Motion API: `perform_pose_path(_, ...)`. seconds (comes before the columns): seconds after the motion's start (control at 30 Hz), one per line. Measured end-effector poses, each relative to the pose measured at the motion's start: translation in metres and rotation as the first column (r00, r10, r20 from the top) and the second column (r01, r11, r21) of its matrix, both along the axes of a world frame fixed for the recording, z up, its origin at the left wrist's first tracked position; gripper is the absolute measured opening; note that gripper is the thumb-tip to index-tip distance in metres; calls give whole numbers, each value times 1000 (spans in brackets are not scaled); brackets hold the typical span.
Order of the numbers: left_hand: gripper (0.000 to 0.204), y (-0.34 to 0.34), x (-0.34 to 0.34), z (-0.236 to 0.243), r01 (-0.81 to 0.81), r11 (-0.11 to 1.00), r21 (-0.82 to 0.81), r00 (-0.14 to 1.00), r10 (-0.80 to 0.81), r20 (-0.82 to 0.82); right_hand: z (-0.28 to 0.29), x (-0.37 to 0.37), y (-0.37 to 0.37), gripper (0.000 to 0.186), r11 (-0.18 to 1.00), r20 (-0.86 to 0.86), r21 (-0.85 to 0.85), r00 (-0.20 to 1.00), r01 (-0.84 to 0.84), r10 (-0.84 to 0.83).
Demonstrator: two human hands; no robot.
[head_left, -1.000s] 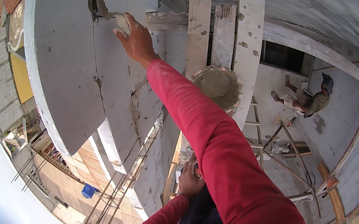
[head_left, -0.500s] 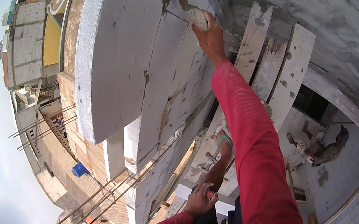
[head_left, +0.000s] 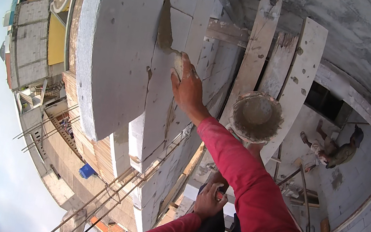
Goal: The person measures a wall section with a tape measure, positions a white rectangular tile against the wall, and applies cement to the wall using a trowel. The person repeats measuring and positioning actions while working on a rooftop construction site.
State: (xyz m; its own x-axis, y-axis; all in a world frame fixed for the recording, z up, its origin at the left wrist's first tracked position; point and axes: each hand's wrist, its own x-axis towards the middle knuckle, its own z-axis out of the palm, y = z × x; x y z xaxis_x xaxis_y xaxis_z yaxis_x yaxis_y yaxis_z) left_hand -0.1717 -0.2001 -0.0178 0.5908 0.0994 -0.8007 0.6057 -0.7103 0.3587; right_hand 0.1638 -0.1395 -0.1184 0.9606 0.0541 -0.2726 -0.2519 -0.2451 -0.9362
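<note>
My right hand [head_left: 188, 92] is closed on a pale, mortar-smeared pad [head_left: 179, 66], its exact kind unclear. The pad presses against the white block wall [head_left: 122, 50] at the lower end of a wet grey mortar strip [head_left: 167, 18]. This strip runs along the seam between blocks. Down by my knees, my left hand [head_left: 210, 201] has its fingers curled round a small reddish thing, mostly hidden. Right of my right forearm, a round bucket [head_left: 241, 107] with grey mortar crusted inside stands on the planks.
Wooden planks [head_left: 308, 63] span the space beside the wall. Bamboo poles [head_left: 119, 194] jut out at lower left, above rooftops and a blue container [head_left: 86, 171]. Far below on the right, another person [head_left: 340, 152] bends near a block wall [head_left: 369, 198].
My right hand has moved down the wall with the pad, and the mortar strip now reaches lower. The bucket has come into sight from behind my sleeve. My left hand stays near my knees.
</note>
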Motion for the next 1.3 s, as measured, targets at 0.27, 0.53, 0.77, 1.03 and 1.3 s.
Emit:
perform_pose_path(0.27, 50, 0, -10, -5, 15, 1000, 5, 997, -15, -70, -14, 29, -39, 54, 996, 172, 64, 983, 58, -68)
perform_pose_path(0.53, 44, 1, -22, -12, 32, 998, -60, 997, -28, 75, -7, -101, -97, 54, 984, -5, 112, 990, -142, 143)
perform_pose_path(0.77, 38, 21, -27, -19, -89, 991, -103, 980, 105, 169, -29, -272, -233, 59, 798, -290, -541, 950, -265, 118)
perform_pose_path(1.03, 32, 65, -34, -28, -264, 947, -182, 964, 262, -37, -142, -315, -265, 63, 620, -184, -762, 980, -187, 69)
perform_pose_path(1.3, 31, 79, -41, -28, -386, 882, -270, 921, 387, -53, -130, -320, -282, 64, 764, -333, -591, 941, -260, 63)
